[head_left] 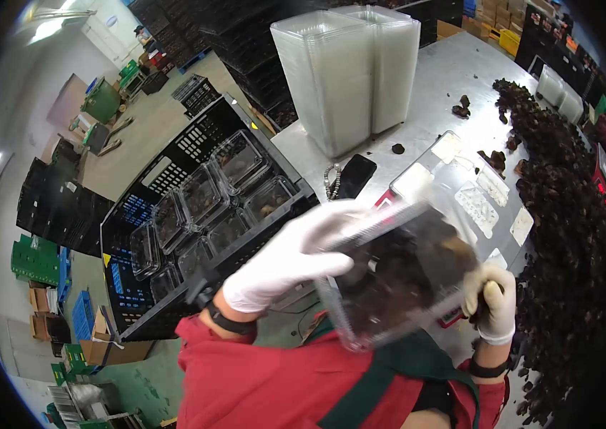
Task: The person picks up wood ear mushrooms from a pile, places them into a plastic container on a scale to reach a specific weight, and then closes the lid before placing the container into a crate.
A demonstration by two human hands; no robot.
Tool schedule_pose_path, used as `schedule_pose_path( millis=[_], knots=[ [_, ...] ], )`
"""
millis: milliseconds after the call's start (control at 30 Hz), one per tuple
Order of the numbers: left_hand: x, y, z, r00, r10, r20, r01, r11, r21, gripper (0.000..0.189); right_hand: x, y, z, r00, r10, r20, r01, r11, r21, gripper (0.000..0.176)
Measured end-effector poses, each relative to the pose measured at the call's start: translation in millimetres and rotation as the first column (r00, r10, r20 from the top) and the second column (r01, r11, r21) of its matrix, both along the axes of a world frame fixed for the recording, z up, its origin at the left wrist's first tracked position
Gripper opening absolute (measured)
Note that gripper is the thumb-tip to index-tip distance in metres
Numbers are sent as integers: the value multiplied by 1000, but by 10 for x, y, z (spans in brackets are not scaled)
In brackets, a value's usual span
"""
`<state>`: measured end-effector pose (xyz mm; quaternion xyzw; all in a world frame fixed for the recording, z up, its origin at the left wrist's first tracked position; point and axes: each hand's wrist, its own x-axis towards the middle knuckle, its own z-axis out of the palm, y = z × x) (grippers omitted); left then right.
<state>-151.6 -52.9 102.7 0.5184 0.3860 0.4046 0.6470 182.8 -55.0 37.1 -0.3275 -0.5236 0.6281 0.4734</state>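
Note:
A clear plastic container (396, 275), partly filled with dark brown pieces, is tilted in front of my chest, its picture smeared by motion. My left hand (303, 250), in a white glove, grips its left side with the thumb over the near wall. At the container's right corner, my gloved right hand (492, 304) has its fingers curled around dark pieces like wood ear mushrooms. Right of that hand spreads a long pile of wood ear mushrooms (568, 243). Behind the container lies a scale (460, 189) with a steel-grey top and white patches.
Two tall stacks of clear containers (324, 86) stand on the metal table (453, 79). A phone (357, 175) and a beaded bracelet (332, 181) lie near them. To the left, a black crate (167, 179) holds several filled containers. Dark crates are stacked behind; a person (147, 39) is far back.

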Motion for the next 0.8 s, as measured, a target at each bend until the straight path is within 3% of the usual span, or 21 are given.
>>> schedule_pose_path(
  millis=[67, 133, 167, 200, 233, 333, 367, 400, 467, 500, 533, 600, 633, 667, 733, 800],
  knots=[
    [-220, -117, 157, 971, 236, 26, -234, 971, -51, 72, -82, 52, 23, 1000, -15, 10, 15, 1000, 14, 50],
    [-574, -206, 188, 861, 507, 31, -508, 860, 52, 70, -46, 23, -38, 999, -47, 5, 47, 999, 22, 50],
    [-733, -240, 181, 806, 573, 148, -587, 806, 80, 69, 7, -2, -78, 998, -60, -1, 60, 998, -12, 48],
    [-930, -290, 178, 794, 583, 172, -603, 792, 101, 65, 66, -31, -128, 997, -74, -5, 73, 996, -49, 45],
    [-1034, -351, 173, 713, 683, 157, -701, 703, 121, 63, 131, -53, -185, 993, -116, -4, 115, 992, -58, 40],
    [-1570, -386, -22, 706, 707, 49, -707, 707, -26, 57, 304, -129, -315, 975, -211, -68, 203, 973, -106, 36],
    [-1577, -361, -74, 679, 731, -65, -734, 676, -68, 56, 344, -156, -333, 969, -236, -78, 227, 968, -110, 35],
    [-1543, -336, -90, 697, 680, -228, -710, 697, -93, 54, 390, -188, -360, 965, -250, -85, 240, 964, -112, 35],
    [-1676, -248, -294, 695, 428, -577, -643, 729, -234, 53, 491, -257, -418, 956, -284, -70, 275, 954, -116, 34],
    [-1665, -158, -274, 746, 136, -652, -437, 839, -325, 53, 541, -300, -433, 952, -298, -74, 289, 950, -117, 34],
    [-1488, -86, -173, 558, 22, -829, -441, 855, -274, 46, 590, -348, -446, 943, -324, -70, 314, 941, -125, 33],
    [-1315, 138, 86, 384, -74, -920, -183, 971, -154, 40, 678, -457, -484, 921, -382, -76, 371, 920, -130, 33],
    [-1128, 292, 224, 212, 207, -955, 44, 974, 221, 32, 735, -507, -508, 910, -407, -74, 393, 907, -151, 33],
    [-888, 463, 408, 18, 471, -882, 181, 866, 466, 29, 797, -570, -535, 897, -435, -71, 419, 891, -172, 32],
    [-546, 911, 750, 186, 680, -709, 153, 693, 705, 27, 920, -707, -601, 854, -517, -55, 504, 850, -156, 32],
    [-433, 1538, 930, 277, 772, -572, 258, 514, 818, 29, 998, -872, -589, 812, -582, -40, 567, 804, -177, 33]
  ],
)
